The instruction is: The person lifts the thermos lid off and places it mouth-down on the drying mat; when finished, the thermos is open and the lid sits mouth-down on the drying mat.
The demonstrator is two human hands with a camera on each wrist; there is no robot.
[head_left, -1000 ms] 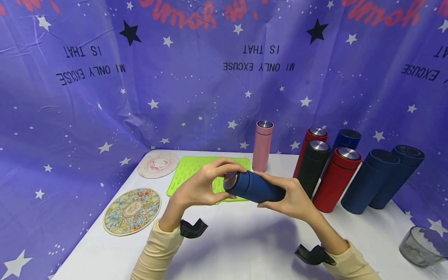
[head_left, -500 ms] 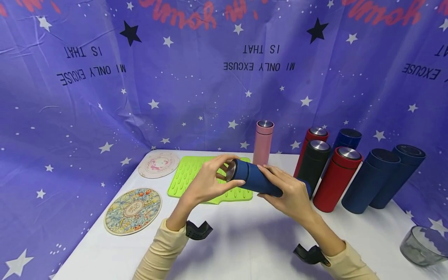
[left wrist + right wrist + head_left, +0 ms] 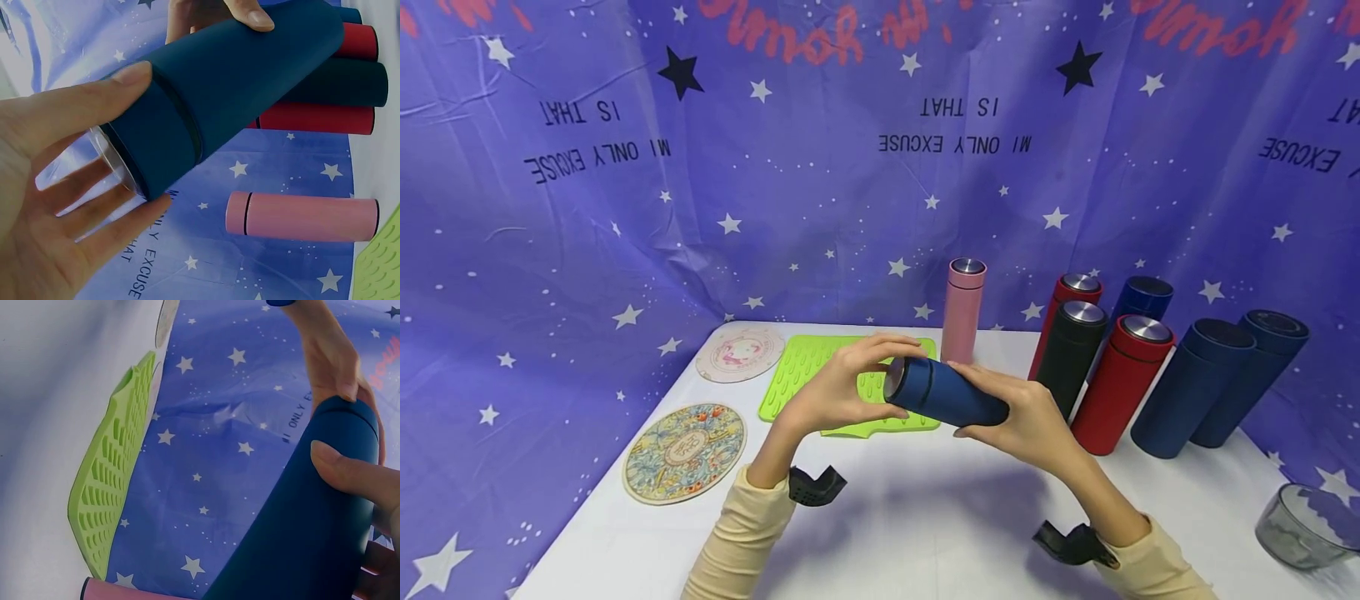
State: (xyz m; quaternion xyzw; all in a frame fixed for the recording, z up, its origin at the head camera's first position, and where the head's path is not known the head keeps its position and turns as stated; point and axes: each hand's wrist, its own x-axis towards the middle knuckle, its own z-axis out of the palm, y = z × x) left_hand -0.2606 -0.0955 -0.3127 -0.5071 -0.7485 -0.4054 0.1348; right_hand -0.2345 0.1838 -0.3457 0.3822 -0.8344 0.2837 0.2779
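Note:
A dark blue thermos bottle (image 3: 953,395) is held tilted above the table, its silver-topped lid pointing left. My left hand (image 3: 835,387) pinches the lid (image 3: 147,137) between thumb and fingers; in the left wrist view the thumb lies on the lid's side and the fingers reach round its far edge. My right hand (image 3: 1026,417) grips the body near the base, thumb on one side and fingers on the other, as the right wrist view shows too. A thin dark seam separates lid and body. The lid appears seated on the body.
Behind the hands lies a green ridged mat (image 3: 808,375), with a pink thermos (image 3: 962,321) beside it. Red, black and blue thermoses (image 3: 1123,392) stand close together at right. A glass bowl (image 3: 1303,529) sits near the right edge. Two round coasters (image 3: 685,454) lie at left.
The bottle rose slightly at half a second ago, then came back down. My right hand shifted along the body and returned towards the base; my left hand moved at the lid.

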